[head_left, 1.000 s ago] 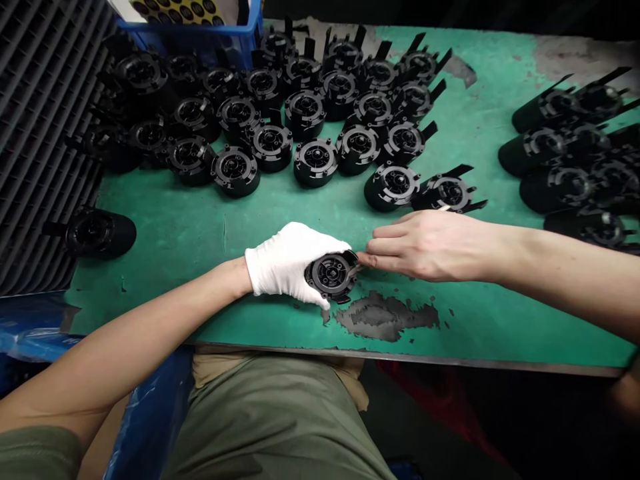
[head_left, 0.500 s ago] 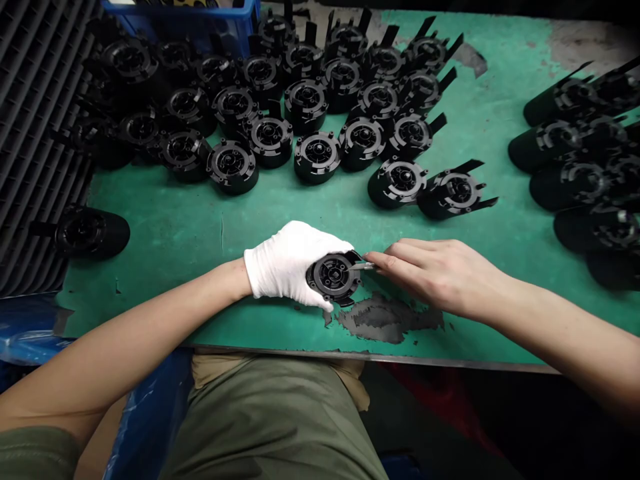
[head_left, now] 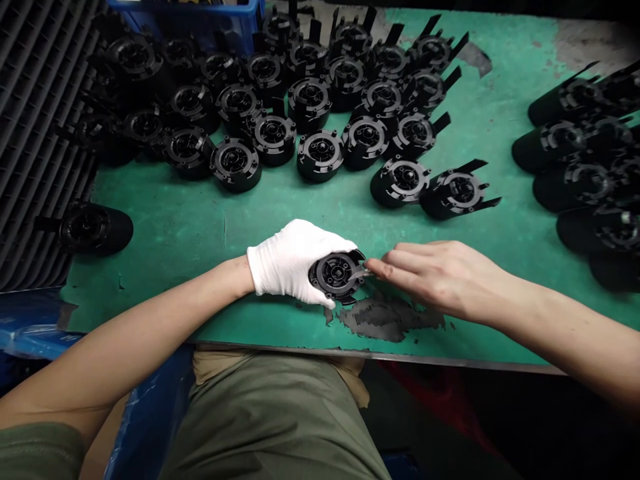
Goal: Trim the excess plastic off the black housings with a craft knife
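My left hand [head_left: 290, 263], in a white glove, wraps around the side of a round black plastic housing [head_left: 336, 273]. Its open-spoked end, with rings and small holes, faces up toward me. My bare right hand [head_left: 433, 277] is closed on a small metal blade [head_left: 359, 273], most of which the fingers hide. The blade's tip lies over the right rim of the housing; whether it touches the plastic I cannot tell.
Many similar black housings [head_left: 320, 155] stand in rows at the back of the green table [head_left: 280, 200]. More black housings [head_left: 560, 143] lie at the right, and a single black housing [head_left: 97, 229] at the left. A blue crate [head_left: 220, 27] and a black ribbed rack [head_left: 40, 133] border them.
The blade has tilted and shifted slightly along the housing's right rim, with less of it showing. My left hand keeps its grip. The whole view has shifted slightly.
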